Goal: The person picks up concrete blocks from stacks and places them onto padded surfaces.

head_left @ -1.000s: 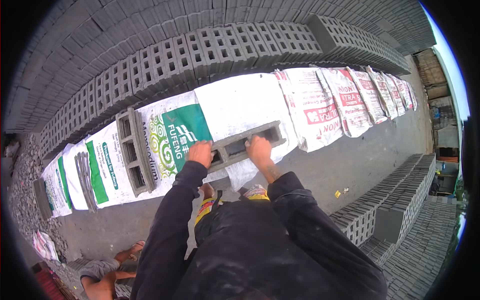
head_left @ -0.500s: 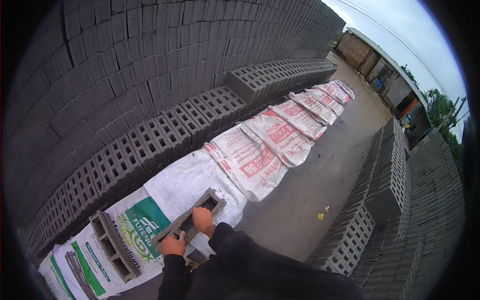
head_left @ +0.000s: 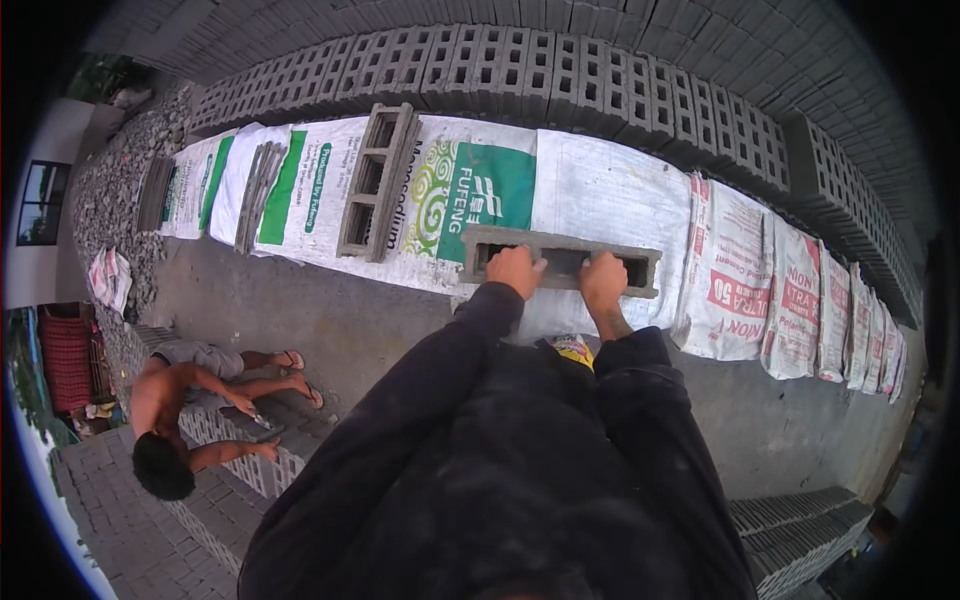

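A grey hollow concrete block (head_left: pixel 570 243) is in both my hands, its open cells facing up. My left hand (head_left: pixel 514 271) grips its near wall left of the middle, with the fingers inside a cell. My right hand (head_left: pixel 604 282) holds the same wall further right. The block is over the near edge of a white sack (head_left: pixel 610 185); whether it touches the sack I cannot tell. Left of it, another hollow block (head_left: pixel 372 152) lies across the printed sacks. Further left are narrow grey block-like pieces (head_left: pixel 258 200).
Behind the sacks runs a row of hollow blocks (head_left: pixel 480 65) before a high block wall. More sacks (head_left: pixel 735 270) stretch right. At lower left a co-worker (head_left: pixel 165 400) bends over stacked blocks (head_left: pixel 255 470), a tool in one hand. Blocks (head_left: pixel 800 530) stand at lower right.
My view has swung left and down, bringing the co-worker and gravel into sight. The block stays in both hands and now appears nearly level across the picture instead of slanted.
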### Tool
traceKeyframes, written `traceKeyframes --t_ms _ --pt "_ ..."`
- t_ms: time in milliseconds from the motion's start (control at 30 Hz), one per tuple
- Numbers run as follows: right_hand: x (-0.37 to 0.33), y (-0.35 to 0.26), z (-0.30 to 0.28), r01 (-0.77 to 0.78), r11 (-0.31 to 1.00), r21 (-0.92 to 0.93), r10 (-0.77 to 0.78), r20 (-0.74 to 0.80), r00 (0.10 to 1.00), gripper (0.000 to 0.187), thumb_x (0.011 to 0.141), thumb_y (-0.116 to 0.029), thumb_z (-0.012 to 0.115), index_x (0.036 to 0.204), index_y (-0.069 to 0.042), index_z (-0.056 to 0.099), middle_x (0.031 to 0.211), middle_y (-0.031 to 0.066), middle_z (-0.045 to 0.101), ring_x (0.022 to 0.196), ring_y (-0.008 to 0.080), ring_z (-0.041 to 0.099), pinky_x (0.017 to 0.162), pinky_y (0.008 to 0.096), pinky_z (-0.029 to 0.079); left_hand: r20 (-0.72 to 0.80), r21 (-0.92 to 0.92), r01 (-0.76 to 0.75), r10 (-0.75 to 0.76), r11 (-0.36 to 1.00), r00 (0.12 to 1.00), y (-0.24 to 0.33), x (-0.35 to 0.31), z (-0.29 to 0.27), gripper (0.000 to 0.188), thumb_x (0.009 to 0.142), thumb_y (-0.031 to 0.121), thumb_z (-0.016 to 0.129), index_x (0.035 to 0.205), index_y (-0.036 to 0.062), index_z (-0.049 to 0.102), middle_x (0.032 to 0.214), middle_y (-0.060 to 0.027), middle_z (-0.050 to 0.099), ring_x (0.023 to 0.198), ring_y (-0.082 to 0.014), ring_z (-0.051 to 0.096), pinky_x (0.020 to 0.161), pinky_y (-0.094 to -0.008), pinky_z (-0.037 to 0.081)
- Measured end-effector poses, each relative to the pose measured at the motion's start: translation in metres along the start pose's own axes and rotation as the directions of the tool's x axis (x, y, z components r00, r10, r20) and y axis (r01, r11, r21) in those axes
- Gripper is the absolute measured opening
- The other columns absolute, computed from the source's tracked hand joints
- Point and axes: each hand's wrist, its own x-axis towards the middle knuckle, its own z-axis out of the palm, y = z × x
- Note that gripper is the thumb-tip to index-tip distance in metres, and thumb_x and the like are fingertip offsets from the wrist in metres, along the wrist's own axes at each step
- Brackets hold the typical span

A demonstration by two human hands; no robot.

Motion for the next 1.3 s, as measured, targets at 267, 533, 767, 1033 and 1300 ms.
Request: traceKeyframes --t_ms 267,533,767,1033,1300 --pt "-0.006 0.000 0.001 0.009 1.000 0.016 -0.009 -0.021 1.000 0.020 0.070 -0.017 0.065 0.075 0.003 0.066 0.080 0.0250 0.064 0.080 0.0406 0.064 0.073 0.0443 0.052 -0.446 -0.158 0.022 -0.091 0.987 0.890 -0.075 -0.035 -0.025 0.052 0.073 0.048 0.069 0.094 0.0017 0.067 0.090 -0.0146 0.066 0.087 -0.0314 0.062 0.077 -0.0397 0.048" --pt "-0.002 0.002 -0.003 0.014 1.000 0.018 -0.014 -0.026 1.000 0.023 0.069 -0.019 0.066 0.072 0.003 0.066 0.078 0.0258 0.064 0.078 0.0406 0.064 0.073 0.0441 0.052 0.065 -0.011 0.372 -0.371 0.928 0.926 -0.074 0.006 -0.032 0.063 0.067 0.049 0.072 0.099 -0.0048 0.064 0.096 -0.0243 0.064 0.091 -0.0374 0.063 0.079 -0.0416 0.049" --pt "-0.025 -0.028 -0.059 0.123 0.990 -0.070 -0.114 0.128 0.985 0.032 0.074 -0.029 0.068 0.086 0.001 0.065 0.090 0.0245 0.064 0.084 0.0375 0.063 0.074 0.0424 0.051 -0.092 -0.051 0.400 -0.403 0.915 0.911 -0.073 0.010 -0.014 0.041 0.072 0.034 0.073 0.089 -0.0024 0.065 0.092 -0.0233 0.065 0.088 -0.0381 0.063 0.077 -0.0441 0.050" --pt "-0.013 -0.124 0.048 0.764 0.569 -0.304 -0.814 -0.079 0.575 0.036 0.075 -0.016 0.064 0.106 -0.001 0.057 0.099 0.0159 0.063 0.099 0.0278 0.060 0.089 0.0415 0.045 -0.076 -0.193 0.338 -0.358 0.921 0.931 -0.080 0.009 -0.022 0.038 0.071 0.032 0.072 0.090 -0.0003 0.066 0.090 -0.0235 0.065 0.087 -0.0396 0.062 0.077 -0.0459 0.049" --pt "0.021 -0.130 0.061 0.839 0.531 -0.119 -0.787 0.299 0.540 0.013 0.080 -0.007 0.051 0.090 0.000 0.057 0.074 0.0181 0.064 0.071 0.0329 0.064 0.061 0.0412 0.051 -0.112 -0.153 0.227 -0.245 0.962 0.963 -0.092 0.009 -0.017 0.034 0.069 0.032 0.071 0.085 0.0026 0.065 0.083 -0.0203 0.065 0.080 -0.0371 0.063 0.072 -0.0456 0.049"
